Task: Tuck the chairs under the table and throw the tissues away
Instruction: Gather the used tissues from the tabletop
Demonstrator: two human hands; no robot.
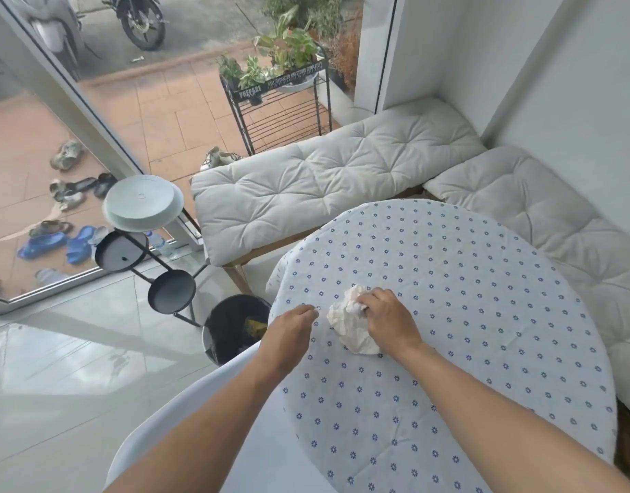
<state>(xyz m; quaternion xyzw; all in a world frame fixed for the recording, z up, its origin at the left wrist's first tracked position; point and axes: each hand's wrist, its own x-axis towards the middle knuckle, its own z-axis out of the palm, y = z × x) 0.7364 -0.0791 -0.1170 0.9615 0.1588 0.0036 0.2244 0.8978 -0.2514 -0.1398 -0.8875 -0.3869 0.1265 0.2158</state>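
A crumpled white tissue (349, 323) lies on the round table (466, 314), which wears a white cloth with small blue flowers. My right hand (386, 320) is closed on the tissue's right side. My left hand (292, 330) hovers at the table's left edge, fingers loosely curled and holding nothing, a little left of the tissue. A white moulded chair (185, 421) stands at the table's near-left side, partly hidden under my left forearm. A black bin (231, 327) with a dark liner and something yellow inside stands on the floor just left of the table.
Two cushioned benches (324, 179) line the far and right walls behind the table. A black tiered stand (146, 250) with round trays stands left of the bin. A glass door (57, 137) shows a patio with shoes, a plant rack (277, 101) and motorbikes.
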